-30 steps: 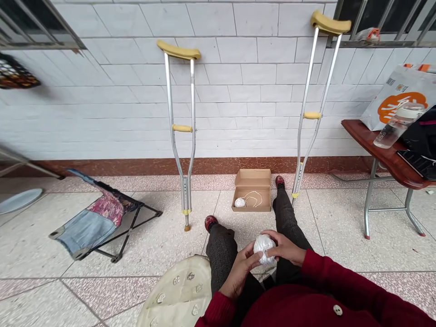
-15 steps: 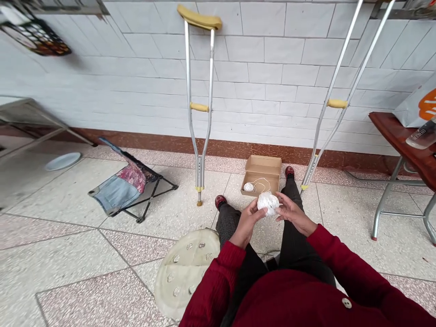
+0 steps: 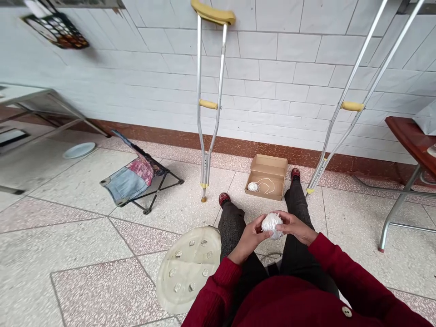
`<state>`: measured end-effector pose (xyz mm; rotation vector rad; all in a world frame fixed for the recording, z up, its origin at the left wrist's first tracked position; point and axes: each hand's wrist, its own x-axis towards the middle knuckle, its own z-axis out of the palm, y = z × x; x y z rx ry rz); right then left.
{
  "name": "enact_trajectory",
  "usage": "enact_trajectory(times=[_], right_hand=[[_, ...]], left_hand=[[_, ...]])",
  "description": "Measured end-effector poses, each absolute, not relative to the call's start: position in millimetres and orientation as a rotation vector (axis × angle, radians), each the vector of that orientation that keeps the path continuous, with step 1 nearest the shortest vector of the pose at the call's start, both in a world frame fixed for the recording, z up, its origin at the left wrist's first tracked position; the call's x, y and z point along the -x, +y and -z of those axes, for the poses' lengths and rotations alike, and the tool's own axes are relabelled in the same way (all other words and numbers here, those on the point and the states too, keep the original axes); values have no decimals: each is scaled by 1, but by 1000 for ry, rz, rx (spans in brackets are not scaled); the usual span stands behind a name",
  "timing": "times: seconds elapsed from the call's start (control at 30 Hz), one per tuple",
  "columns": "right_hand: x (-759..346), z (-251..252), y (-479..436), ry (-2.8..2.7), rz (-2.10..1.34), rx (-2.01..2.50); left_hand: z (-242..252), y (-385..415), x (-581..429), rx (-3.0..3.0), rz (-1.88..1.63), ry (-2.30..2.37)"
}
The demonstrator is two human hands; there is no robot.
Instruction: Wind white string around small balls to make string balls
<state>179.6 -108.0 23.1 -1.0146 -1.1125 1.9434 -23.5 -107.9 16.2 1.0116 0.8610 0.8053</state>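
Note:
A ball of white yarn (image 3: 272, 225) is held between my two hands, above the gap between my knees. My left hand (image 3: 254, 236) grips its left side, thumb low and fingers curled behind. From the right, my right hand (image 3: 294, 225) closes on it with the thumb across the front. Beyond them an open cardboard box (image 3: 264, 194) stands on the floor between my feet. Inside it lies a smaller white ball (image 3: 252, 186) with a loose strand (image 3: 269, 181) curving over the bottom of the box.
Two crutches lean on the tiled wall, one left crutch (image 3: 204, 159) and one right crutch (image 3: 335, 122). A folding stool (image 3: 127, 181) stands to the left, near a plate (image 3: 79, 150). A round pale mat (image 3: 187, 268) lies beside my left leg. At right is a red-brown table (image 3: 408, 136).
Both hands have drawn the yarn ball lower and closer to me, and my right fingers now wrap it more closely. The view has shifted slightly left.

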Motion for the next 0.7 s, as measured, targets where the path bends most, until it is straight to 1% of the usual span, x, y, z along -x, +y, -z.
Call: enact_trajectory(times=[0.17,0.4,0.7], right_hand=[[-181,-19,-110,-1001,-1894,1003],[-176,-29,-87,-814,-1835,963],[-169,-42,-97,-893,-1867,910]], left_hand=[[-23,-108,21,-929,-856,879],[-39,-97,23,-780,-944,802],[-43,-108,24,-773,-941,801]])
